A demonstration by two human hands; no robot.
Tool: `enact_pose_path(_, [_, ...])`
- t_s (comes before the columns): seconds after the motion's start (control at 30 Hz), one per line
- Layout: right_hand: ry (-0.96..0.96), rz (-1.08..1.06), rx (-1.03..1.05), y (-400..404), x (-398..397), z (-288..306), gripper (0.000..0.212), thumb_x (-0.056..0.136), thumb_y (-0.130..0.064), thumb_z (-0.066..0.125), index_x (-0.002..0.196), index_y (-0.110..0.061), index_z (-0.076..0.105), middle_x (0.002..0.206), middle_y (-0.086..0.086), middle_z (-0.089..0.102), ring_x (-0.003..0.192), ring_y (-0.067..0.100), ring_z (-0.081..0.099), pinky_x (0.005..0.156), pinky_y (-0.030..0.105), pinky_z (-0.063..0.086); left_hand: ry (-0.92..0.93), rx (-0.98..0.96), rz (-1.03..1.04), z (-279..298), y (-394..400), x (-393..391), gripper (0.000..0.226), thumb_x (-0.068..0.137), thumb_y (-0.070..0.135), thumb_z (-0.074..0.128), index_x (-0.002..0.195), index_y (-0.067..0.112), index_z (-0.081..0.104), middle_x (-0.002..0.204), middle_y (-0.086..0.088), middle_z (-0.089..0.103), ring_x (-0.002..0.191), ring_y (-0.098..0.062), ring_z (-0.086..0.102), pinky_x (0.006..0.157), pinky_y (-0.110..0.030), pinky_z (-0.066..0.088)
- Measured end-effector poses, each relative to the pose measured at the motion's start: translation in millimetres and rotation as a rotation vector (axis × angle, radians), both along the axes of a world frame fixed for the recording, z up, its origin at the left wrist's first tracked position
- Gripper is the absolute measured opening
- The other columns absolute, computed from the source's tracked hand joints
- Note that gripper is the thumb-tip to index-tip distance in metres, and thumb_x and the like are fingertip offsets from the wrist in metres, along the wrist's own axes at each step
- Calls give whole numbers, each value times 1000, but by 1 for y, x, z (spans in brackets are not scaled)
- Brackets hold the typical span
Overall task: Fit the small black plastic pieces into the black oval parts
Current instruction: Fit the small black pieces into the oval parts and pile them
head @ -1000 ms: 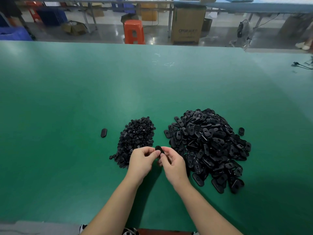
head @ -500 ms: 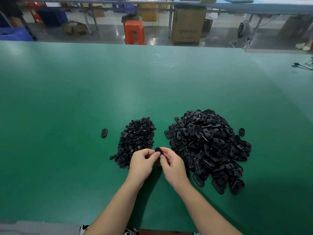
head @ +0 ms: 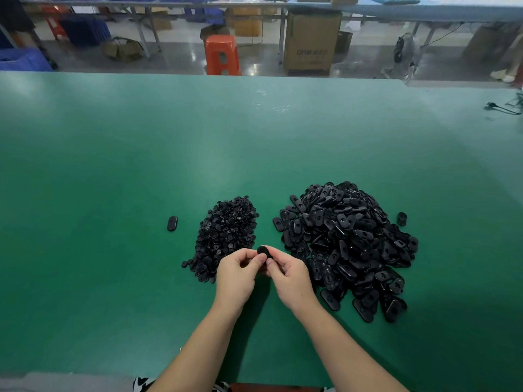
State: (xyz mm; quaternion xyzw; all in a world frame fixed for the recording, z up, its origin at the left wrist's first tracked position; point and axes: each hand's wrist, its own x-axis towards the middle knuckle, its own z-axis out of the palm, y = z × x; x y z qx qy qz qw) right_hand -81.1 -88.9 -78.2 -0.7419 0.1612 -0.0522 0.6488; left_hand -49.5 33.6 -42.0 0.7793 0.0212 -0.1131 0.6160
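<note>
On the green tabletop (head: 113, 171) we see, farthest left, a single black oval part (head: 172, 223) lying flat and alone. Just to its right sits the heap of small black plastic pieces (head: 226, 230), its near edge trailing toward the left hand (head: 237, 271). That hand is raised a little in front of the heap, its fingers (head: 249, 257) curled in and pinching, together with the other hand, a held oval part (head: 263, 251) that shows only as a dark rounded end above the fingertips. We cannot tell whether a small piece already sits in it. The right hand (head: 291, 278) meets the left one there, its thumb and forefinger clamped on the same part. Right of the hands spreads the larger pile of oval parts (head: 348, 244), and one stray black piece (head: 401, 218) lies just beyond its far right edge.
</note>
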Motion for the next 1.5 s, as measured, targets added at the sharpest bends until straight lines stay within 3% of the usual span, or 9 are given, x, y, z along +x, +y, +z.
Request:
enact_pose_path(0.23, [0,12,-18,0,-1,1,36,100,-5,54,125,-25,71,110,-11,76,104,10,73,101,42,56,-24,-14,33,-2,-3,-4,12,91,11,73,84,18,79,75,4,76,69,-3,68,64,-14,50])
enact_pose_path(0.4, [19,33,-42,-1,0,3,43,100,-7,53,110,-45,71,105,-20,76,102,9,73,100,39,56,5,-27,20,-2,-2,-2,12,92,12,73,85,19,80,76,2,77,75,-12,72,72,-26,58])
enact_pose_path(0.57, [25,24,-35,-2,0,1,33,101,-7,54,128,-17,70,110,-7,77,102,11,73,100,43,56,26,-39,17,-3,-3,-1,10,92,12,73,85,17,80,77,0,77,78,-19,74,76,-34,60])
enact_pose_path(0.7, [48,7,-8,0,0,-1,34,102,-6,54,134,-5,64,116,4,75,104,16,73,101,44,55,30,-62,17,-3,-2,-1,9,91,10,73,86,13,79,77,-4,77,73,-15,72,74,-33,59])
enact_pose_path(1.03, [62,2,28,-1,-1,4,30,102,-2,54,128,-3,68,108,7,77,95,20,76,95,41,59,20,-23,-11,-2,-1,0,9,92,13,74,85,12,79,76,-7,76,84,-35,71,79,-46,58])
enact_pose_path(1.33, [77,33,45,-2,-1,6,31,102,0,52,131,0,64,111,10,76,97,21,75,95,38,59,46,-51,6,-4,-2,0,9,91,12,74,84,12,79,77,-9,76,85,-38,71,82,-51,58])
enact_pose_path(1.5, [75,46,52,-3,-1,6,34,103,-2,51,136,1,61,115,11,74,100,22,75,98,41,58,64,-56,3,-4,-1,1,10,92,14,74,83,15,79,77,-9,76,76,-33,70,73,-46,57])
